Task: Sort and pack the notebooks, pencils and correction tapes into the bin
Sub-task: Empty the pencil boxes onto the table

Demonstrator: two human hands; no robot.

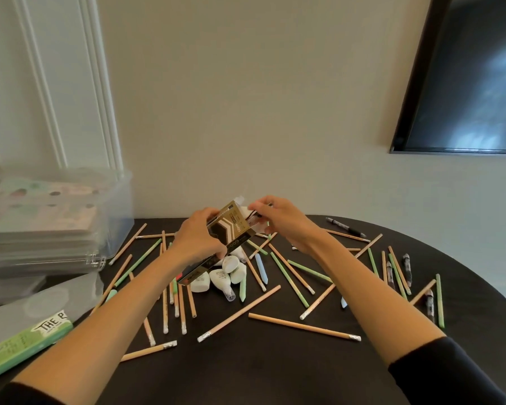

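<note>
1. Gripping the gold and black box (230, 233) with the curled fingers of the left hand (199, 241), round its middle.
2. Pinching a small dark thing (255, 218) at the top end of the box with the fingertips of the right hand (287, 223); cannot tell what.
3. Holding the box up, tilted, top end away from the body, above the table (275, 372).
4. Right under the box: a heap of white tapes (225, 277).
5. All around the box, left, right and nearer: loose pencils (304, 327), tan and green, lying every which way.
6. Far right of the box: a few dark pens (406, 268) among the pencils.
7. Left of the box: a clear bin (120, 206) with notebooks (41, 219) stacked flat inside.
8. Left of the box and nearer: a long green pack (24, 344).
9. Up and right of the box: a dark screen (465, 83) on the wall.
</note>
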